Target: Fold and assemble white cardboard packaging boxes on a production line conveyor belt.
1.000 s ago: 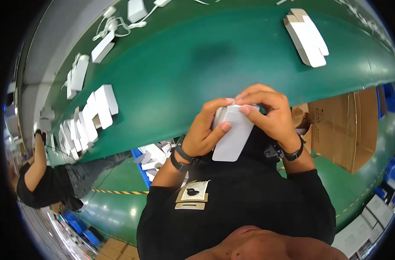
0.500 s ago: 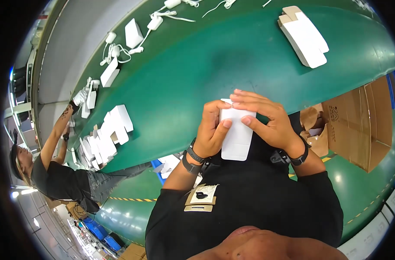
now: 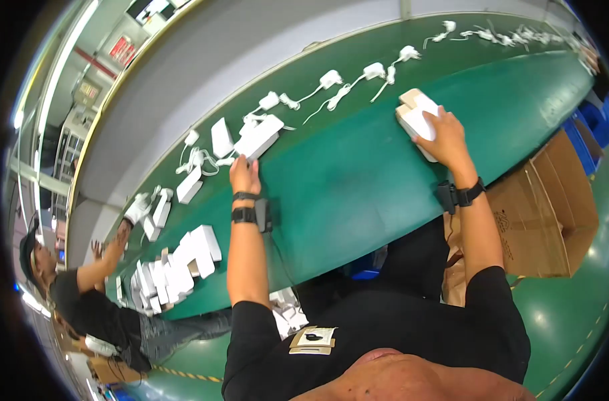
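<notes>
Stretched out to the far left, my left hand has its fingers closed on the near end of a closed white box. This box lies among white power adapters with cables at the belt's far side. My right hand reaches forward right, thumb and fingers wrapped over a second white box. Brown cardboard shows inside that box at its raised flaps. It rests on the green work surface, partly covered by my palm.
White adapters with coiled cables line the far side. More white boxes are heaped at the left, near a co-worker whose hands are among boxes. A large open carton stands at the right by blue bins.
My hands were together on a white box near my body. Now they are apart: the left has carried a box forward-left to the adapters, the right has reached the flapped box.
</notes>
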### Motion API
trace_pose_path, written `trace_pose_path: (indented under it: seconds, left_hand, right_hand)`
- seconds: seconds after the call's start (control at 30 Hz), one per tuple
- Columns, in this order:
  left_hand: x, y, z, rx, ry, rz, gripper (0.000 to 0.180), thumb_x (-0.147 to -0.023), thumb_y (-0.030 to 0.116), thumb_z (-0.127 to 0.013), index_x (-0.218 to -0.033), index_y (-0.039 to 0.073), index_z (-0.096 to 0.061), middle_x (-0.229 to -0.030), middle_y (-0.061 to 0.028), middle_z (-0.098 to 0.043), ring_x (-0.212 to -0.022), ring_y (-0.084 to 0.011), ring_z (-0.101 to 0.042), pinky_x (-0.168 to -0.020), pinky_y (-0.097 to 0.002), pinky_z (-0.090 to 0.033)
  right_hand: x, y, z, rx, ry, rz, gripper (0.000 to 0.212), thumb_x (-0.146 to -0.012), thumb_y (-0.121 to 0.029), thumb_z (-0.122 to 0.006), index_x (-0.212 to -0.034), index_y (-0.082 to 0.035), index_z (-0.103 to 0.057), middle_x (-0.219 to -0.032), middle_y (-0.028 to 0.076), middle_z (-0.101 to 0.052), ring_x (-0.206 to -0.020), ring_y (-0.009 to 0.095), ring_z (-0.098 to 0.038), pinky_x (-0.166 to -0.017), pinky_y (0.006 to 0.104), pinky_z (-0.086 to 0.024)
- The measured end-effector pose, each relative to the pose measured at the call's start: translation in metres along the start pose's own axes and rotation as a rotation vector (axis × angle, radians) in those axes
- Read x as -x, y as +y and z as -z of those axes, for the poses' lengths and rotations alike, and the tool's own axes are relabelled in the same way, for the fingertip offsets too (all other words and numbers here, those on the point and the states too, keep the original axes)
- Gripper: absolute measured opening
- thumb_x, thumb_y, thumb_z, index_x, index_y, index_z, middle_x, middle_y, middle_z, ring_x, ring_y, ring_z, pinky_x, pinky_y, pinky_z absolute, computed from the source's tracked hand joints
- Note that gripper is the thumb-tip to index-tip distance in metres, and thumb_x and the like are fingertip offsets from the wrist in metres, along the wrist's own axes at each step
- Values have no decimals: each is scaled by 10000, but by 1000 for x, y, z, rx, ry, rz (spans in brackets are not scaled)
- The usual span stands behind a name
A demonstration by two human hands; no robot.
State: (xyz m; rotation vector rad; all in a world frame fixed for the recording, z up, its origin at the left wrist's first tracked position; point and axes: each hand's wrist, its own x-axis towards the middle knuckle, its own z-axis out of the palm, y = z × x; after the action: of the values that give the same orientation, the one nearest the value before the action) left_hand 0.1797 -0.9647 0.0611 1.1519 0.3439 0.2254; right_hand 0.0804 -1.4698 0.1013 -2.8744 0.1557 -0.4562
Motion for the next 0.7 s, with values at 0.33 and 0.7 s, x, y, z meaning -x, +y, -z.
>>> trace_pose_path:
  seconds: [0.33,0.7]
  left_hand:
    - [197,7,-88,-88,-532,81,474,-976,251,-615,-1372,59,-439,-1380,-114,-490,-1214,-248,-512,-1010,-393,-431]
    - [276,-13,-110,-8,-796,-86,1022,-821,634,-683,-1473,-49,-291,-1410,-217,-469,-1310,-337,-484,-1082,-439,-405]
  right_hand:
    - [19,12,51,-61,412,48,316,-956,-252,-580,-1157,-20,-656,-1072,202,-682,-907,402,-639,-935,493,-473]
    - [138,-143,81,-1034,-4,448,223,-883,-217,-660,-1026,-54,-606,-912,124,-692,-819,274,-678,-722,365,-527]
